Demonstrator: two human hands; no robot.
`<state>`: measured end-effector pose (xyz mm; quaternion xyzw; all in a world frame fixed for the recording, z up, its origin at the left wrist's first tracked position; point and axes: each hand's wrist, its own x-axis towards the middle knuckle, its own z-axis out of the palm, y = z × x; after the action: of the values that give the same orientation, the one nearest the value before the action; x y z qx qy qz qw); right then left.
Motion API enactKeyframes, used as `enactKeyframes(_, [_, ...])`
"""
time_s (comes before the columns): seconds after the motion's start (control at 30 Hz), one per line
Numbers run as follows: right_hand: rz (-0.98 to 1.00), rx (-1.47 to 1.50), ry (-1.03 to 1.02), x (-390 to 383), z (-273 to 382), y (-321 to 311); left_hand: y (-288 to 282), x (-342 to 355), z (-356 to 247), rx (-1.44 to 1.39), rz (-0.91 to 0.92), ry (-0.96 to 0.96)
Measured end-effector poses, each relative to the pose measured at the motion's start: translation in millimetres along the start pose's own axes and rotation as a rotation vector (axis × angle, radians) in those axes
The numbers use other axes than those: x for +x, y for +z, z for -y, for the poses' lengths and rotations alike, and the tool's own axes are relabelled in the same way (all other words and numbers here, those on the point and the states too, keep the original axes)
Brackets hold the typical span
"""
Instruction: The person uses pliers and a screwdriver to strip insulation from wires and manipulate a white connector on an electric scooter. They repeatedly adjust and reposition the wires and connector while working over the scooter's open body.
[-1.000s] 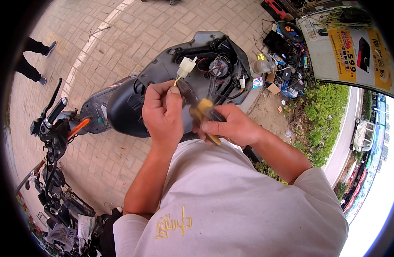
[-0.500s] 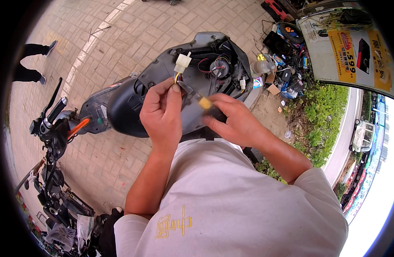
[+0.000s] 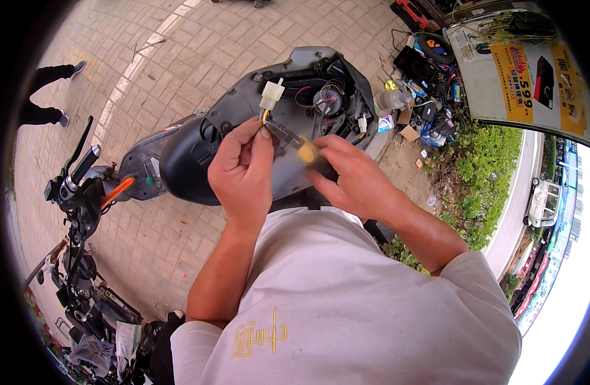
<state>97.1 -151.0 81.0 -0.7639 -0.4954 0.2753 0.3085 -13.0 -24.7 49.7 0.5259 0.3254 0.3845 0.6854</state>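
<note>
My left hand (image 3: 242, 154) pinches a bundle of thin coloured wires (image 3: 265, 117) between thumb and fingertips. A white plastic wire connector (image 3: 271, 95) stands above those fingers, at the end of the wires. My right hand (image 3: 351, 168) is closed around a hand tool (image 3: 306, 151) with a grey metal front and a yellow-and-black handle, slightly blurred. Its tip meets the wires beside my left thumb; whether it is a blade or jaws I cannot make out. Beneath both hands lies a scooter (image 3: 243, 106), its rear body uncovered, showing a finned round part (image 3: 327, 101) and loose wiring.
Another white connector (image 3: 363, 124) hangs at the scooter's rear. Boxes, a plastic bottle (image 3: 392, 99) and mixed parts (image 3: 439, 122) crowd the ground to the right, below a sign board (image 3: 519, 77). Handlebars (image 3: 76, 186) stand at left. A person's legs (image 3: 51, 96) show at far left.
The tool has shifted slightly in my right hand and its metal front looks wider against the wires. The white connector has tipped a little left; my left hand keeps its pinch.
</note>
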Motion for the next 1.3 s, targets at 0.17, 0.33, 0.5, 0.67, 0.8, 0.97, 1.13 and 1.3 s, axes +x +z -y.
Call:
enactKeyframes(0.17, [0.060, 0.086, 0.008, -1, -5, 1, -2, -1, -5, 0.039, 0.006, -0.051])
enactKeyframes(0.33, [0.059, 0.085, -0.023, 0, -8, 2, -3, -2, -5, 0.034, 0.008, -0.066])
enactKeyframes(0.5, [0.036, 0.043, -0.045, 0, -7, 3, -2, 0, -4, 0.008, -0.004, -0.042])
enactKeyframes(0.67, [0.036, 0.007, -0.034, 1, -4, 2, -2, 1, -4, -0.010, -0.003, -0.026])
enactKeyframes(0.8, [0.052, 0.056, -0.007, 3, -4, 3, -5, 1, -4, -0.005, 0.021, -0.045])
enactKeyframes(0.97, [0.139, 0.316, 0.058, 4, -10, 4, -10, 2, -6, 0.021, 0.051, -0.076])
enactKeyframes(1.13, [0.363, 0.677, 0.440, 7, 2, -6, -14, 4, -3, -0.042, 0.083, -0.066])
enactKeyframes(1.3, [0.272, 0.558, 0.285, 6, -4, -1, -10, 3, -1, -0.075, 0.034, -0.089])
